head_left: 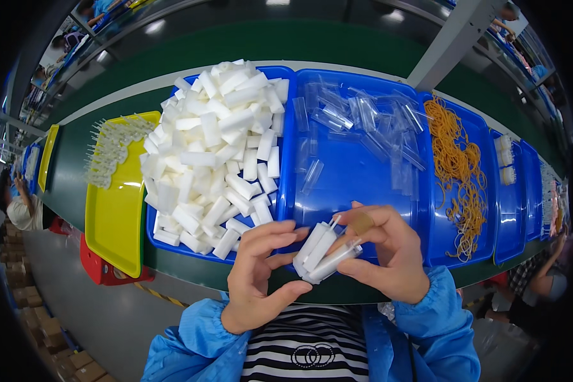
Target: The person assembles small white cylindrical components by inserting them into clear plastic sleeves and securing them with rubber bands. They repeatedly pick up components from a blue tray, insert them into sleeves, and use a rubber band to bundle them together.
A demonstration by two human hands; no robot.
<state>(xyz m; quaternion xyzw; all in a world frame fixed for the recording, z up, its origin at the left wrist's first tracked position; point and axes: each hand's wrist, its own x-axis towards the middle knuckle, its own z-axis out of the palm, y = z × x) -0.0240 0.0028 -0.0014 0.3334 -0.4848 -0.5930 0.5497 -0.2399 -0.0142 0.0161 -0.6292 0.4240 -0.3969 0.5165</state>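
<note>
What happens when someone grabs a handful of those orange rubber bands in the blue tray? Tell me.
The rubber bands lie in a loose tangle, so they would probably come up floppy and clumped. They look thin, likely very light. Loops hanging over the blue tray rim may snag.

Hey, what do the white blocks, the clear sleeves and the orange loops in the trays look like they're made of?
White blocks: probably foam or soft plastic; matte, opaque, with no glare.
Clear sleeves: thin transparent plastic; the blue tray shows through and their edges glint.
Orange loops: likely rubber bands; thin, limp, tangled rings with a dull surface.
</note>
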